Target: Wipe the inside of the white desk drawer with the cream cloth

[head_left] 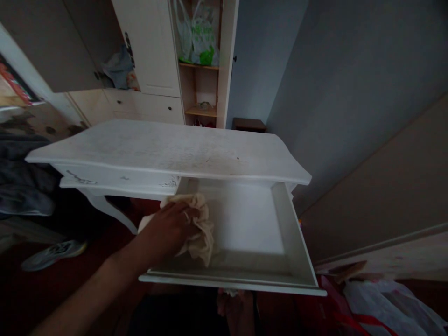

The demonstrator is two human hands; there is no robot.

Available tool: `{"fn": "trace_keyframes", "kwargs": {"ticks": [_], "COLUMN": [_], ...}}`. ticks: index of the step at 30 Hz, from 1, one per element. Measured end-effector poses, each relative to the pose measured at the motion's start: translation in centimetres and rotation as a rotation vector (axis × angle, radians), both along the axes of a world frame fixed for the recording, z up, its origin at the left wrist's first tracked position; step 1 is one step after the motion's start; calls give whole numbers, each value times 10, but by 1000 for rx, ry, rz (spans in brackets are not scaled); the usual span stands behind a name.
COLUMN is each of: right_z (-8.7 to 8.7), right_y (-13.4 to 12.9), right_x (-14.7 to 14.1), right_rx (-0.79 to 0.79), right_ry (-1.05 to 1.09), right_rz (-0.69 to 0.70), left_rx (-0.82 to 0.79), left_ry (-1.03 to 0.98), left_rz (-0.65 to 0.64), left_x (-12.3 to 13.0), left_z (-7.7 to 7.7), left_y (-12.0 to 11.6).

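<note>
My left hand (pixel 178 224), with a ring on one finger, grips a crumpled cream cloth (pixel 201 233). It presses the cloth at the left side of a pulled-out white drawer (pixel 252 219), and part of the cloth hangs over the drawer's left wall. Below the drawer's front edge is my right hand (pixel 233 305), closed and partly hidden, with something whitish at its fingers that I cannot make out. The drawer belongs to a white desk (pixel 168 144) whose top is scuffed and stained. No objects show inside the drawer.
Behind the desk stands a cream wardrobe (pixel 150 46) with open shelves holding plastic bags (pixel 203 42). A shoe (pixel 54 255) lies on the dark red floor at left, near dark clothing (pixel 24 177). At lower right are more bags (pixel 388 303), beside a wall (pixel 367 163).
</note>
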State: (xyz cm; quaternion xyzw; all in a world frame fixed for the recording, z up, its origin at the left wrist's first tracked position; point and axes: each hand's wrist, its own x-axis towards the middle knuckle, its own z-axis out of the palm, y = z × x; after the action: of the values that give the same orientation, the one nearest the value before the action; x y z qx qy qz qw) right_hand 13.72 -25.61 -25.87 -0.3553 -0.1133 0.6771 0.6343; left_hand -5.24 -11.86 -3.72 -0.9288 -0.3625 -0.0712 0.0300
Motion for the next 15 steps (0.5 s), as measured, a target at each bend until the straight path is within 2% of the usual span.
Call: {"fn": "trace_keyframes", "kwargs": {"ticks": [4, 7, 9, 12, 15], "right_z": [23, 35, 39, 41, 41], "right_y": [1, 1, -1, -3, -4], "right_x": [-3, -5, -6, -5, -5], "right_rx": [-29, -41, -44, -49, -48], "right_ry": [-2, -30, -59, -88, -91], "right_rz": [-68, -90, -106, -131, -139], "left_rx": [125, 193, 183, 46, -123], "left_ry": [-79, -128, -156, -213, -314], "left_rz": [155, 260, 309, 301, 261], "left_x": [-21, -19, -15, -16, -26], "left_z": [11, 13, 12, 10, 4], "left_y": [34, 58, 66, 59, 31]}}
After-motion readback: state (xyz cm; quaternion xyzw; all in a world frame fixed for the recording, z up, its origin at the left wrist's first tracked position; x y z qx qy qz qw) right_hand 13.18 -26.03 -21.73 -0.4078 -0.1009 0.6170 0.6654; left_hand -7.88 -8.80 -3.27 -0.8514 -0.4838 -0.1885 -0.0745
